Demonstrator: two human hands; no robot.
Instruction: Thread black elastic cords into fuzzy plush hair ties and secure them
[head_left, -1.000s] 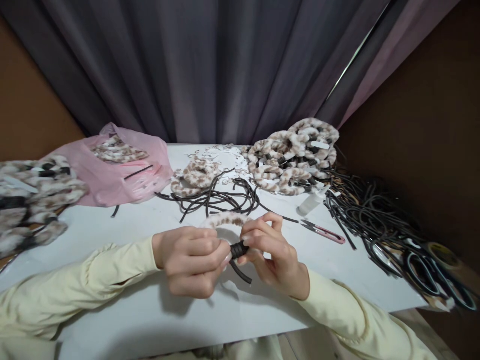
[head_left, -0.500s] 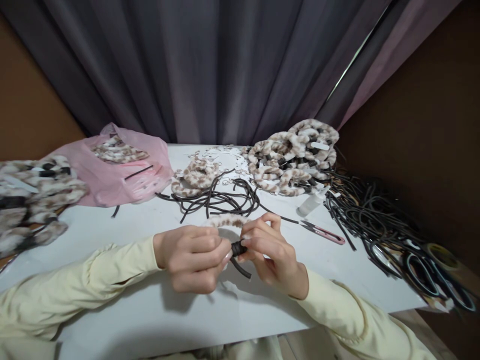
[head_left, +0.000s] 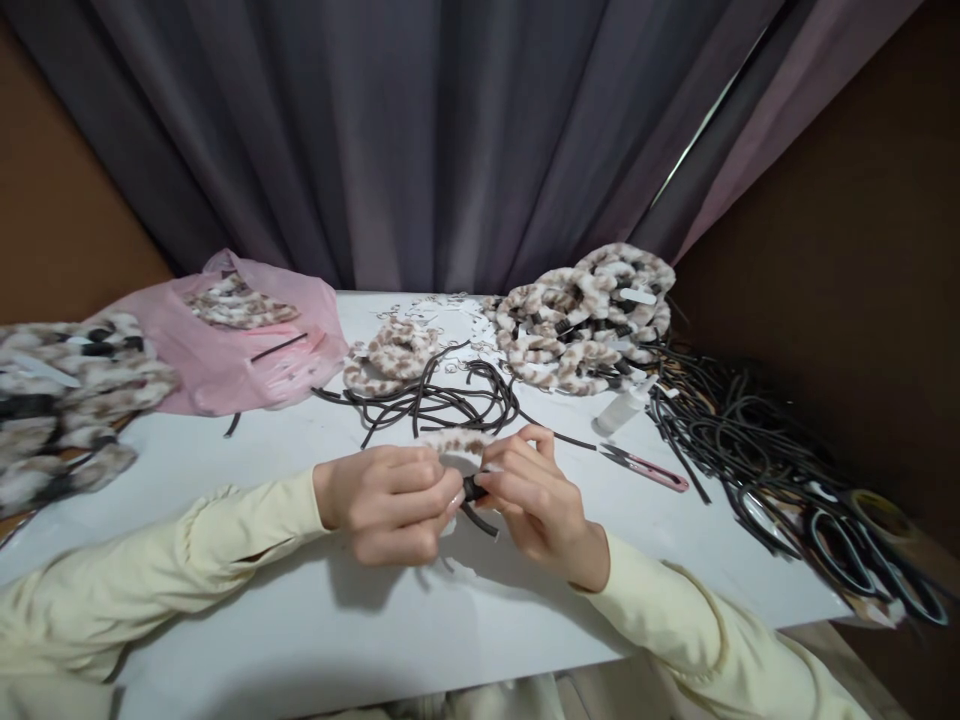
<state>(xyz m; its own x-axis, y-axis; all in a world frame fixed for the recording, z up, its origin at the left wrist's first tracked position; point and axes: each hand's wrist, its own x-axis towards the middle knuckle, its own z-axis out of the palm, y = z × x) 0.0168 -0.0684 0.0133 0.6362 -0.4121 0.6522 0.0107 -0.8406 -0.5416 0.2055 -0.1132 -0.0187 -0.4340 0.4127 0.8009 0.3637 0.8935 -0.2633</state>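
Both hands meet above the near middle of the white table. My left hand point(head_left: 397, 503) is closed on the left side of a fuzzy white-and-brown spotted ring point(head_left: 457, 441). My right hand point(head_left: 536, 500) pinches the ring's other side, fingertips at a black cord point(head_left: 472, 489) wound in a band around it. A loose tail of that cord point(head_left: 480, 522) hangs below the fingers. Much of the ring is hidden behind the fingers. Just beyond lies a tangle of cut black cords point(head_left: 450, 395).
Pink thread snips point(head_left: 652, 470) and a small clear bottle point(head_left: 619, 405) lie to the right. Piles of spotted rings point(head_left: 585, 320) stand at both sides. A pink plastic bag point(head_left: 300, 300) sits back left. Black cords point(head_left: 735, 430) and scissors point(head_left: 840, 550) crowd the right edge.
Both hands have come slightly closer together and a little up, still holding the ring. The cord's tail has shifted slightly up with them.
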